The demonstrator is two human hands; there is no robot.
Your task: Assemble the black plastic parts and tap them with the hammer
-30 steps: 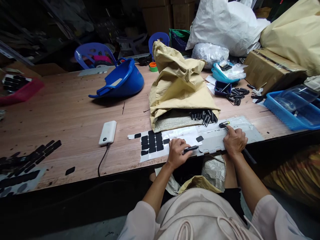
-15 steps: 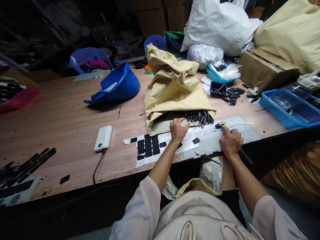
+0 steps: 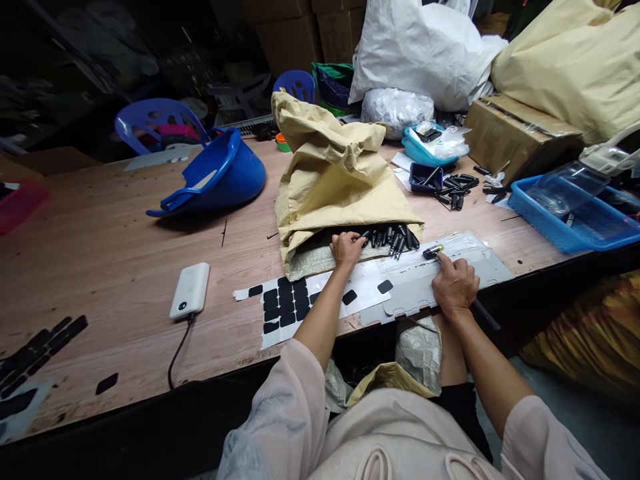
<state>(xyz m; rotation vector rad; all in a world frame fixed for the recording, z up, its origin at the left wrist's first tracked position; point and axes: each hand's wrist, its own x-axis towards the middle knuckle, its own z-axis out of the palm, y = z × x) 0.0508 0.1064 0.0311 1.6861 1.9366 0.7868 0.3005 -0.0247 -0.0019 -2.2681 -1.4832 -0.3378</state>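
My left hand (image 3: 346, 248) reaches into the mouth of a tan sack (image 3: 334, 177) lying on the wooden table (image 3: 115, 260), with its fingers closed on one of several black pen-like parts (image 3: 395, 239) spilling from it. My right hand (image 3: 454, 287) rests on a grey backing sheet (image 3: 440, 280) near the table's front edge, and pinches a small black tool with a yellow-green tip (image 3: 433, 251). Between my arms lies a white sheet (image 3: 305, 300) with black rectangular stickers.
A white power bank (image 3: 190, 290) with a cable lies to the left. An overturned blue basin (image 3: 220, 177) sits behind it. Blue trays (image 3: 560, 220), a cardboard box (image 3: 520, 137) and big bags (image 3: 425, 47) crowd the right and back. More black stickers (image 3: 40, 343) lie far left.
My left hand has left the front edge, where it held a black pen-like part, and moved forward into the sack's mouth. My right hand has hardly moved.
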